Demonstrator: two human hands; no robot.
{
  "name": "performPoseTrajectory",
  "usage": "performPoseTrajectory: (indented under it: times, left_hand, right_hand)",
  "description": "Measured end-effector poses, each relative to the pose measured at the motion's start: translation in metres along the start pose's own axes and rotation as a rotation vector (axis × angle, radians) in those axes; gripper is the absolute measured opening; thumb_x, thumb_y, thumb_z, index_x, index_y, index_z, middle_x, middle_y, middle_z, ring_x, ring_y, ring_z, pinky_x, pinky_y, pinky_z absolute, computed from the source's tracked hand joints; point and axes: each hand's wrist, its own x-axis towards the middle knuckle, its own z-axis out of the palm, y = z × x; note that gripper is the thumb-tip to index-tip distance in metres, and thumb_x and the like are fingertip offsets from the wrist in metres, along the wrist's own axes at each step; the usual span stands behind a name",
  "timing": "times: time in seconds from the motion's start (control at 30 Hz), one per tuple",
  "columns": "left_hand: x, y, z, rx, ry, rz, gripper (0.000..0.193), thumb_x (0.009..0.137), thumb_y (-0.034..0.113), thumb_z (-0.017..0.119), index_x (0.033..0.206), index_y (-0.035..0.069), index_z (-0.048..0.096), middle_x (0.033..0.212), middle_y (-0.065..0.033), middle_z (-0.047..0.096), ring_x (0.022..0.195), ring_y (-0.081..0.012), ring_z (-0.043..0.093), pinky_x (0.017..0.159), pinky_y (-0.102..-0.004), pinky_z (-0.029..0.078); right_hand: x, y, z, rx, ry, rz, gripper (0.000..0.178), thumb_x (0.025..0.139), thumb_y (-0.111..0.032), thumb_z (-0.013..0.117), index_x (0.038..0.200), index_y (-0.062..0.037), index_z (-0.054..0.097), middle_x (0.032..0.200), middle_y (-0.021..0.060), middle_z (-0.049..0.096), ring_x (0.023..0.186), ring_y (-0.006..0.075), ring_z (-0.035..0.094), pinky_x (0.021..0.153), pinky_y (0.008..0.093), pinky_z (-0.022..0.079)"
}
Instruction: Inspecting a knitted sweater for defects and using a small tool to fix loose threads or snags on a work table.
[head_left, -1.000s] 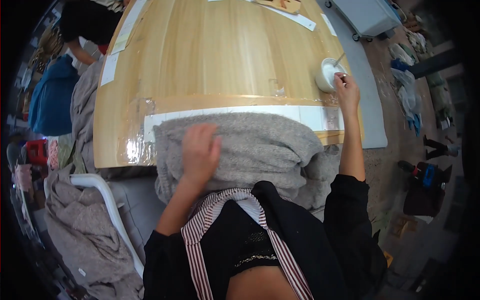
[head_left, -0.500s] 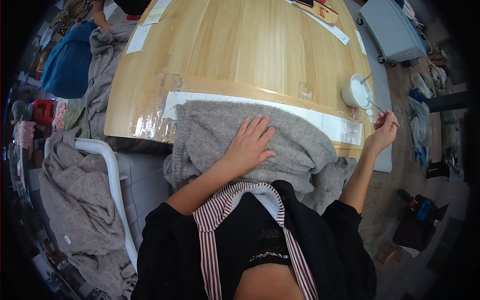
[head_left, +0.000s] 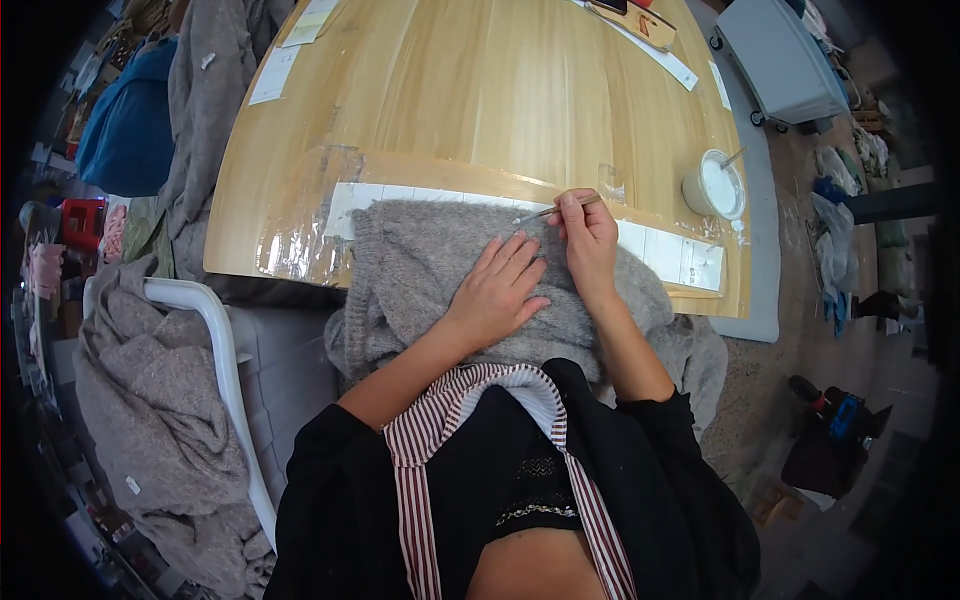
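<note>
Pressing flat, the left hand [head_left: 500,292] lies on a grey knit garment [head_left: 415,250], its fingers extended toward the upper edge of the fabric and its thumb spread out to the right. The garment lies across the near edge of a wood-grain table [head_left: 430,110], close in front of the person's body, with folds bunching down at the right; it covers part of a white paper strip [head_left: 680,258] that runs along that edge. Beside the left hand, the right hand [head_left: 588,235] pinches a slender tool [head_left: 547,212] between thumb and fingers, slanted so that its whitish tip points left at the garment's upper border. Whether the tip touches the knit, or carries bristles, is too small to tell. Clear tape [head_left: 300,235] shines on the table's near left corner. Near the right edge of the table stands a tub [head_left: 714,188] of white paste, a thin stick [head_left: 737,156] leaning out of it. Below the table on the left, another grey knit piece [head_left: 165,420] drapes over a curved white rail [head_left: 225,370]. A blue bundle [head_left: 125,130] sits beyond the table's left side, and a grey wheeled bin [head_left: 780,60] stands off to the upper right.
</note>
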Motion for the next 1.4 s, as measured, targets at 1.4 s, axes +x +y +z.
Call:
performPoseTrajectory:
  times: [1.4]
  left_hand:
    - [-0.003,-0.012,0.001,-0.117,0.064,0.019,0.055,0.076,0.027,0.073,0.120,-0.001,0.057,0.124,-0.0199,0.055,0.126,-0.0359,0.047,0.109,-0.0508,0.032]
  right_hand:
    - [0.033,-0.019,0.079,-0.062,-0.132,-0.034,0.019,0.099,-0.019,0.055,0.091,-0.0022,0.060,0.078,0.0008,0.061,0.068,0.0054,0.055,0.060,0.0207,0.043]
